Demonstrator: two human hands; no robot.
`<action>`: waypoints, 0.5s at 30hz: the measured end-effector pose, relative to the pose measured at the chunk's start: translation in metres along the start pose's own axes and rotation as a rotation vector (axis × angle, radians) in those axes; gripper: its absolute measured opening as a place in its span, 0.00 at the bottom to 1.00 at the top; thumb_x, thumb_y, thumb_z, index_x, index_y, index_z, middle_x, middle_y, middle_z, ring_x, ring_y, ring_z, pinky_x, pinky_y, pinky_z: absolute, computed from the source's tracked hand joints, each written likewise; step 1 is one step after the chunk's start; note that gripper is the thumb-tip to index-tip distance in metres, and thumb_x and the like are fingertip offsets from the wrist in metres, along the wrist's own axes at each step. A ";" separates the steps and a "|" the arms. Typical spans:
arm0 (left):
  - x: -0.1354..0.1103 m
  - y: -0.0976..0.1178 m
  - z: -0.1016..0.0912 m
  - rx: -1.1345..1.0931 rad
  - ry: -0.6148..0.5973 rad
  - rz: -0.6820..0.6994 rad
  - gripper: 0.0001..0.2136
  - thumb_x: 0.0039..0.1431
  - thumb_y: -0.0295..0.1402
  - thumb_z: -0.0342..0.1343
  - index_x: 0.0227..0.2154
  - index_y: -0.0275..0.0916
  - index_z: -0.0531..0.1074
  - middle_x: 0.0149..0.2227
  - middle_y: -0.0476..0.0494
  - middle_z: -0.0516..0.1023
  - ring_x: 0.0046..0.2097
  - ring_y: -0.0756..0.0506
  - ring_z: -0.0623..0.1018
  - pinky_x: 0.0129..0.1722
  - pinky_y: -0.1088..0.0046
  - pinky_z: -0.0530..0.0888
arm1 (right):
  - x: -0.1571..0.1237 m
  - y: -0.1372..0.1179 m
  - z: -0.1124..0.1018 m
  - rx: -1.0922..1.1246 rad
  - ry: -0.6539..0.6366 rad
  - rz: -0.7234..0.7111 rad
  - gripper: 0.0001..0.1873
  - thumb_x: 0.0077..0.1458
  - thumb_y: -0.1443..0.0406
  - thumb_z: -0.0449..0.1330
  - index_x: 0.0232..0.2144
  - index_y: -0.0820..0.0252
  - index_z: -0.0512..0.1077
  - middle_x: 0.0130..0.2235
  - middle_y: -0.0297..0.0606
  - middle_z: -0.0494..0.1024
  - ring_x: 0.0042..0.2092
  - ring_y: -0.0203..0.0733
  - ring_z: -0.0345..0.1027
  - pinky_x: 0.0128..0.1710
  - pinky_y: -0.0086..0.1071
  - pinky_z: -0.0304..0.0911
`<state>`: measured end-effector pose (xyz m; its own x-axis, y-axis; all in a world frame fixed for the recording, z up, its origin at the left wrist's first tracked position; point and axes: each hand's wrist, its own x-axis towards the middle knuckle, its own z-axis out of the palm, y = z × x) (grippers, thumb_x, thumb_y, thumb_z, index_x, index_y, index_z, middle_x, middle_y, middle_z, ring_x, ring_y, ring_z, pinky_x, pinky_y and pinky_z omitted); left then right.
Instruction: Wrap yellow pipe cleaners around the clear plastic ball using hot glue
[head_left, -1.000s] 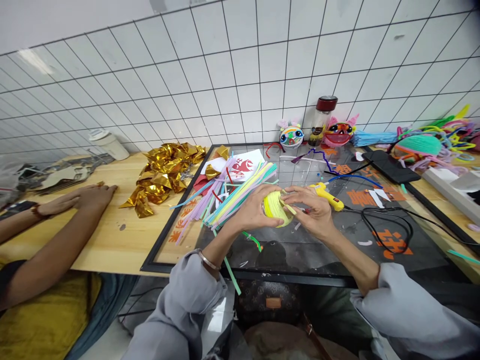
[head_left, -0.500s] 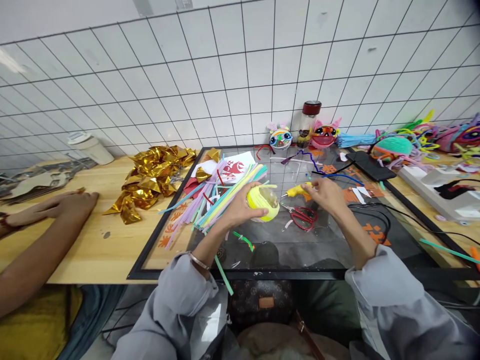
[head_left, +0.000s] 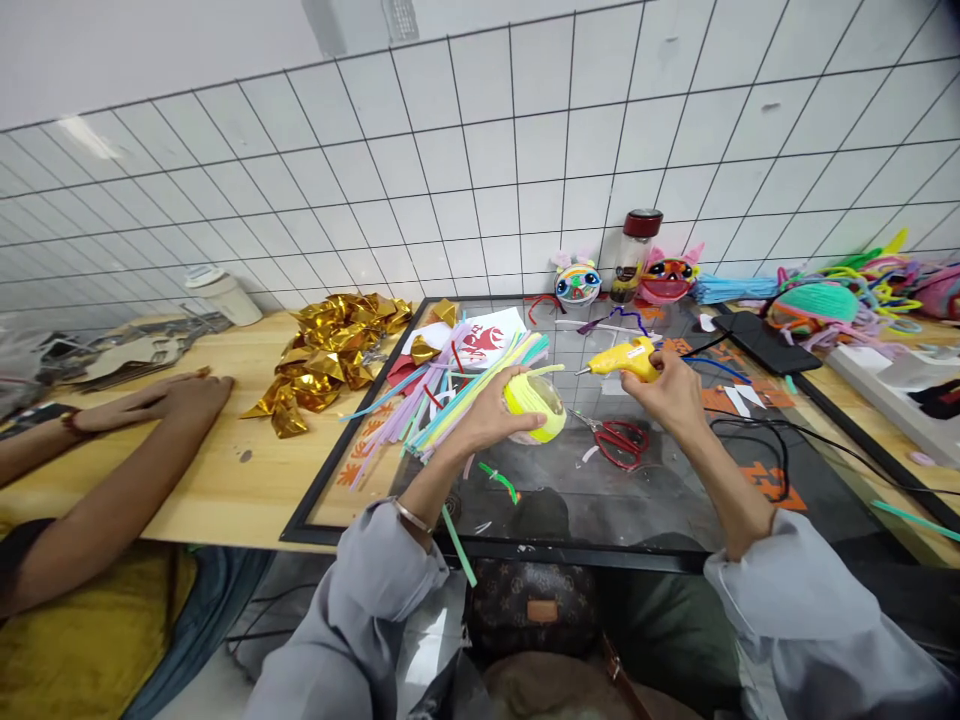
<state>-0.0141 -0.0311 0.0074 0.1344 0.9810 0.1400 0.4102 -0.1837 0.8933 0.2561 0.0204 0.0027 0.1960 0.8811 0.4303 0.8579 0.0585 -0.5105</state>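
Observation:
My left hand [head_left: 499,412] is closed round a rounded clear piece wrapped in yellow pipe cleaners [head_left: 538,408], one yellow end sticking out at its top. My right hand [head_left: 667,392] grips a yellow hot glue gun [head_left: 622,358] by its handle; the nozzle points left, a short way apart from the yellow-wrapped piece. Below the glue gun lie red-handled scissors [head_left: 621,443] on the dark glass board [head_left: 585,500]. A bundle of pastel pipe cleaners [head_left: 442,410] rests behind my left hand. A green pipe cleaner piece [head_left: 499,480] lies nearer me.
Gold foil pieces [head_left: 337,350] heap at left, near a co-worker's resting hands [head_left: 176,400]. A lidded jar [head_left: 636,255] stands between two decorated heads [head_left: 577,282] by the wall. A black phone [head_left: 769,342], cables [head_left: 780,430] and a power strip [head_left: 900,395] are at right.
My right hand has lifted the glue gun off the board and brought it up near the yellow-wrapped piece. My left hand keeps its hold. The view has shifted slightly left.

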 end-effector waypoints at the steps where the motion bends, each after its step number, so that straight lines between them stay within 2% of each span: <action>1: -0.001 0.001 0.000 0.006 -0.004 -0.009 0.38 0.40 0.39 0.69 0.57 0.35 0.66 0.58 0.36 0.72 0.58 0.36 0.73 0.62 0.57 0.67 | -0.002 -0.002 0.000 0.089 0.091 -0.034 0.16 0.42 0.55 0.63 0.33 0.58 0.71 0.31 0.40 0.80 0.33 0.49 0.74 0.33 0.38 0.66; 2: -0.001 0.003 0.000 0.011 -0.011 -0.014 0.38 0.41 0.39 0.69 0.58 0.35 0.66 0.58 0.36 0.72 0.57 0.36 0.73 0.61 0.56 0.68 | -0.006 -0.005 0.000 0.164 0.164 -0.075 0.17 0.41 0.54 0.63 0.32 0.57 0.70 0.31 0.39 0.79 0.32 0.48 0.74 0.32 0.37 0.66; 4: -0.003 0.006 0.001 0.004 -0.025 -0.009 0.38 0.42 0.39 0.69 0.58 0.34 0.66 0.57 0.36 0.73 0.56 0.36 0.74 0.60 0.57 0.69 | -0.014 -0.011 0.000 0.252 0.229 -0.155 0.17 0.42 0.53 0.63 0.33 0.55 0.69 0.31 0.38 0.79 0.31 0.47 0.73 0.32 0.36 0.66; 9: -0.006 0.011 0.003 -0.023 -0.066 0.030 0.36 0.42 0.37 0.69 0.57 0.35 0.68 0.57 0.38 0.74 0.56 0.37 0.75 0.59 0.59 0.70 | -0.029 -0.021 0.005 0.301 0.219 -0.239 0.19 0.44 0.52 0.63 0.35 0.55 0.68 0.32 0.39 0.79 0.30 0.46 0.73 0.32 0.37 0.67; 15: -0.008 0.011 0.005 0.001 -0.097 0.060 0.37 0.41 0.37 0.71 0.57 0.35 0.68 0.57 0.37 0.74 0.58 0.35 0.74 0.61 0.56 0.68 | -0.030 -0.017 0.009 0.287 0.256 -0.264 0.19 0.47 0.52 0.63 0.36 0.56 0.68 0.33 0.40 0.80 0.31 0.46 0.73 0.32 0.38 0.67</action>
<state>-0.0066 -0.0414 0.0142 0.2456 0.9575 0.1515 0.3998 -0.2424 0.8839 0.2314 -0.0027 -0.0080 0.1303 0.6767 0.7246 0.7348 0.4247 -0.5288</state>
